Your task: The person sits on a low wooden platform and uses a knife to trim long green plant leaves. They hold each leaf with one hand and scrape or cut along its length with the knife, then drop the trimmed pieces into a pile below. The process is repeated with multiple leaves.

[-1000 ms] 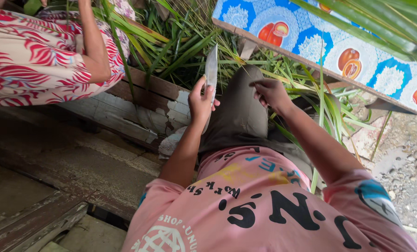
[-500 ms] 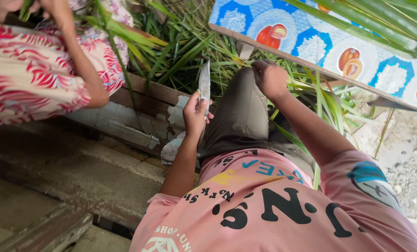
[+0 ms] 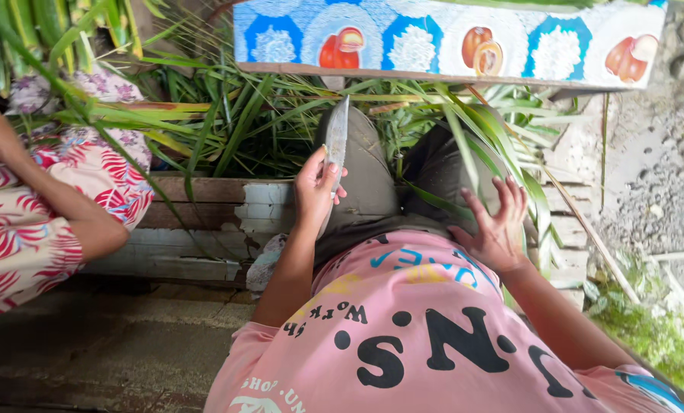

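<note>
The left hand [image 3: 315, 187] grips a knife [image 3: 336, 141] blade-up, clear of the lap, while the right hand [image 3: 495, 226], fingers spread, rests on long green leaves [image 3: 464, 153] draped over the knee, under the patterned board's [image 3: 449, 46] edge.

Person wore a pink tee [image 3: 433, 329] w/ short sleeves, big black letters across the front, smaller blue & yellow print near the hem, white print at one sleeve, a blue patch at the other; grey-brown shorts [image 3: 372, 183]; both forearms bare, hands ungloved
</note>
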